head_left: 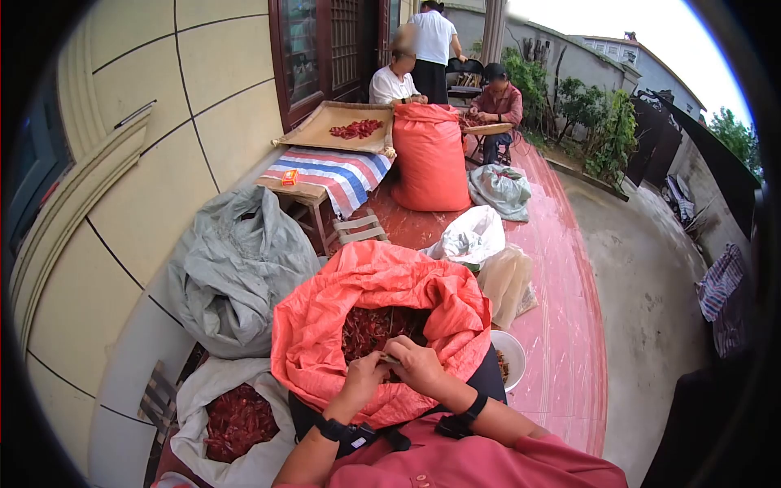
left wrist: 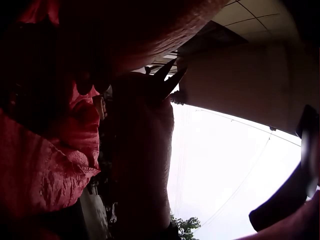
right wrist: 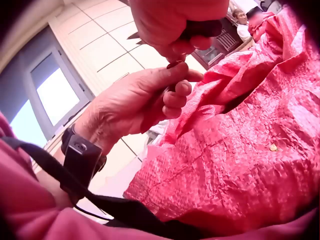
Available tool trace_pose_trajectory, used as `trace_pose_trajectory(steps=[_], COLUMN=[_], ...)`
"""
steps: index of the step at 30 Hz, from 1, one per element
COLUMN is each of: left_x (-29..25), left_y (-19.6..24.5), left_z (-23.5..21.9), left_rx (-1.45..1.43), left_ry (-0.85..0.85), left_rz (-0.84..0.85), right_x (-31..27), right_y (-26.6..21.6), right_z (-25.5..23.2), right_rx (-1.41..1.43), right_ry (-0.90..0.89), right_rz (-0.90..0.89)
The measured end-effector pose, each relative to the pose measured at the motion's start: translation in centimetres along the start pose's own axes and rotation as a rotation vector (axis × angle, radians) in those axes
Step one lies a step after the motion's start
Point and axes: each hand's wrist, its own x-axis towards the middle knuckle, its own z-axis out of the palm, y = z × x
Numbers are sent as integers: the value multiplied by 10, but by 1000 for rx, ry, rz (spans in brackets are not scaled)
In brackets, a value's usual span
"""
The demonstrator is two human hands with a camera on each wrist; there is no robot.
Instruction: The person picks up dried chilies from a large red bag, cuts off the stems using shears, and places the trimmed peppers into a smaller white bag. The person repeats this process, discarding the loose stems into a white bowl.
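Observation:
My two hands meet over the near rim of an open orange-red woven sack (head_left: 313,313), with dried red chilies (head_left: 370,329) inside. The right hand (head_left: 416,366) grips a pair of scissors (left wrist: 174,84); their two pointed blades stand apart in the left wrist view. A dark handle shows in the right fist in the right wrist view. Close below it, the left hand (head_left: 364,382) pinches a small dark red chili (right wrist: 172,64) between thumb and fingers, mostly covered by them. The thumb and fingertips lie right beneath the right hand.
To the left stand a white sack (head_left: 195,411) of chilies and a grey sack (head_left: 236,264). A white bowl (head_left: 519,358) sits on the right. Ahead are a stool (head_left: 358,229), a tall red sack (head_left: 429,163) and a woven tray (head_left: 321,122) with chilies. Several people work beyond.

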Motion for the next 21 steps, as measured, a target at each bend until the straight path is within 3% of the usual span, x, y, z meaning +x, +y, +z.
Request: trace_pose_trajectory(steps=[3,5,6,7,8,10,17,21], left_x=[3,0,-2,0,1,-1,-11,-11], left_y=[-19,-17,-8,1,6,15,30,25], left_z=[17,24,25,21,15,5,-10,-9], left_rx=[56,73,87,103,114,129,136,314], left_ry=[170,254,263,271,202,131,-2,38], left_rz=[142,146,90,26,4,17,205,400], right_x=[-7,-6,-7,-3,-3,4,-1,-8], right_y=[-12,-7,-2,1,6,-14,2,10], right_z=[10,15,19,21,22,4,-14,-11], right_rx=[-193,-192,-163,-34,217,1003,1469,1632], right_ry=[9,84,86,177,194,133,-109,-168], right_rz=[-39,-116,-61,-32,129,529,824,921])
